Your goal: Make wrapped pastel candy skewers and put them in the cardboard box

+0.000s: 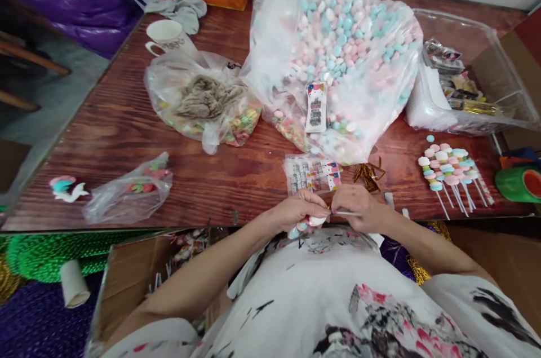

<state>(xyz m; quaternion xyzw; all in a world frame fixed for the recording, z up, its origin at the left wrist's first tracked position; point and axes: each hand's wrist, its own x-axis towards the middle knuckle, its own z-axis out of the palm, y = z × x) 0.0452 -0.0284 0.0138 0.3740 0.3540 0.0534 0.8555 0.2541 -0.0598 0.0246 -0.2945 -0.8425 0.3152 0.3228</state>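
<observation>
Marshmallow skewer (305, 225) at the counter (127, 121) edge: left hand (296, 210) fingers closed round the soft, light sweets; right hand (357, 206) pinches its thin stick, likely the firmer hold.

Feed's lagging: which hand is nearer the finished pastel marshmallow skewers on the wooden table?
Right. The right hand sits just left of the marshmallow skewers; the left hand lies farther left.

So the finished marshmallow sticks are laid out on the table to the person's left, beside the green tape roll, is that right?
Not quite: the head view shows the finished marshmallow sticks on the table to the person's right, not left. They do lie beside the green tape roll.
</observation>
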